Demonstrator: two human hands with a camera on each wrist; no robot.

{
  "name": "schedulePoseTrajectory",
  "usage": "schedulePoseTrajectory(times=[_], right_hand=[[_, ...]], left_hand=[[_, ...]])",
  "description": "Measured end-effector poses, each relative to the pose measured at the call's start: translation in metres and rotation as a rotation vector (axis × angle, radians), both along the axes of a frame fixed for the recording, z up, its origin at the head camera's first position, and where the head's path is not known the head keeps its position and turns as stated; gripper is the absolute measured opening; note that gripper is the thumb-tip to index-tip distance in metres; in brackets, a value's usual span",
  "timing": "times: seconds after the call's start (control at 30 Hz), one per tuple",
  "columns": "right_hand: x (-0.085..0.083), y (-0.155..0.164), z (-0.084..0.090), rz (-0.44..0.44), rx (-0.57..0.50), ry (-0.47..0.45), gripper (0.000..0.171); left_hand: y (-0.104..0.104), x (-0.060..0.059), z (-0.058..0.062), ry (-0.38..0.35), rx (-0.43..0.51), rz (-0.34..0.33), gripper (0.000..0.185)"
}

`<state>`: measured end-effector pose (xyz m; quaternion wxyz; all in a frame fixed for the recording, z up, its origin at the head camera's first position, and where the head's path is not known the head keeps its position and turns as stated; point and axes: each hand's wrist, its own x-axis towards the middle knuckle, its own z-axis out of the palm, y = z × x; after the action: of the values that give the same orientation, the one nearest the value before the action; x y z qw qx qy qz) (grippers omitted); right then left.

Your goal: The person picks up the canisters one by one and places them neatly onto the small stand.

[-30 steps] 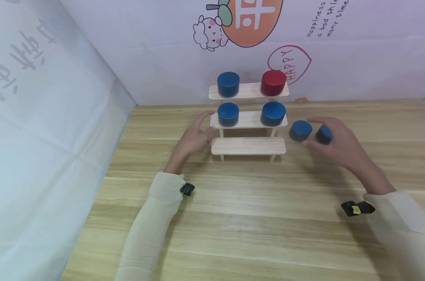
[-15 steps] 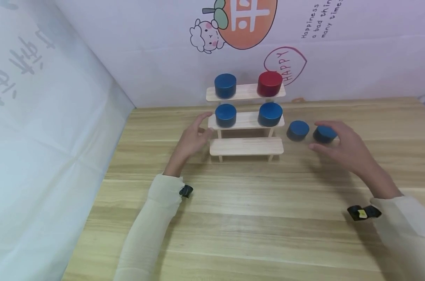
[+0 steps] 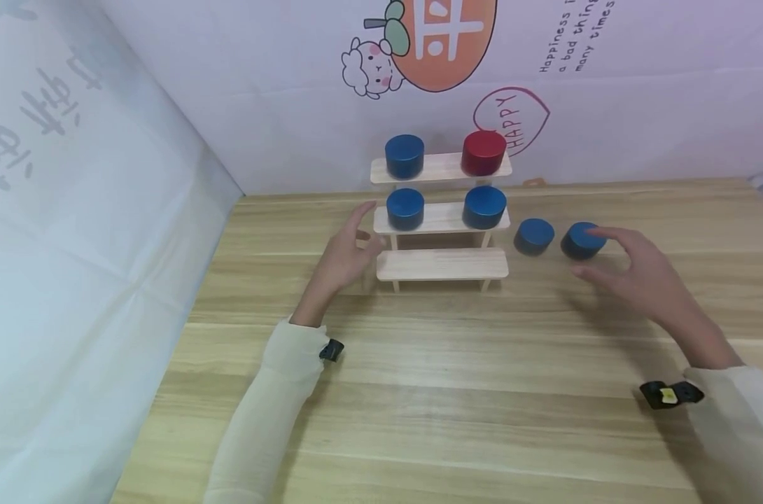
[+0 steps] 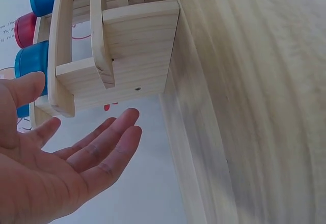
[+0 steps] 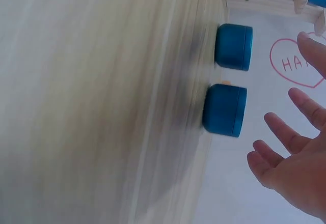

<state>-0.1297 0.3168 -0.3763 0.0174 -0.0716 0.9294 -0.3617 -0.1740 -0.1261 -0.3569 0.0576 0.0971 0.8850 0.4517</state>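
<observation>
Pale bare-wood stepped shelf [image 3: 443,263] on grained wooden table [image 3: 457,392]; smooth matt-painted blue cylinders [image 3: 583,240].

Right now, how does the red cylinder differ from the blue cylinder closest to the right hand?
The red cylinder is red and stands on the rack's top shelf; the blue cylinder is blue and stands on the table, right of the rack. No hand is near the red one; the right hand hovers open beside the blue one. Both are short upright cylinders.

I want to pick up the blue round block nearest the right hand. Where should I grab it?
Grip the blue cylinder around its curved side, coming from above. It stands upright on the table, flat top up. The right hand is beside it, open. Thumb in front, fingers behind keeps clear of the other blue cylinder on its left.
</observation>
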Motion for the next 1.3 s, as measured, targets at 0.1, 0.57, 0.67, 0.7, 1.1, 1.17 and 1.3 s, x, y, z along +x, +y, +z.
schedulePoseTrajectory(times=[0.1, 0.57, 0.67, 0.7, 1.1, 1.17, 1.3], right_hand=[[0.001, 0.006, -0.003, 0.008, -0.009, -0.006, 0.073], [0.005, 0.024, -0.014, 0.037, 0.022, -0.002, 0.08], [0.005, 0.027, -0.016, 0.039, 0.028, -0.001, 0.08], [0.004, 0.027, -0.016, 0.042, 0.029, -0.001, 0.081], [0.002, 0.034, -0.02, 0.083, 0.055, -0.023, 0.087], [0.003, 0.036, -0.02, 0.075, 0.065, -0.027, 0.091], [0.002, 0.037, -0.019, 0.055, 0.072, -0.055, 0.095]], left_hand=[[-0.001, 0.003, -0.001, 0.004, -0.004, -0.016, 0.07], [-0.004, 0.022, -0.011, -0.008, 0.026, -0.068, 0.078], [-0.004, 0.025, -0.012, 0.001, 0.013, -0.078, 0.079], [-0.004, 0.026, -0.012, 0.002, 0.007, -0.079, 0.079], [-0.005, 0.039, -0.011, -0.031, -0.009, -0.073, 0.084], [-0.006, 0.04, -0.011, -0.03, -0.004, -0.069, 0.084], [-0.007, 0.044, -0.011, -0.009, 0.006, -0.052, 0.085]])
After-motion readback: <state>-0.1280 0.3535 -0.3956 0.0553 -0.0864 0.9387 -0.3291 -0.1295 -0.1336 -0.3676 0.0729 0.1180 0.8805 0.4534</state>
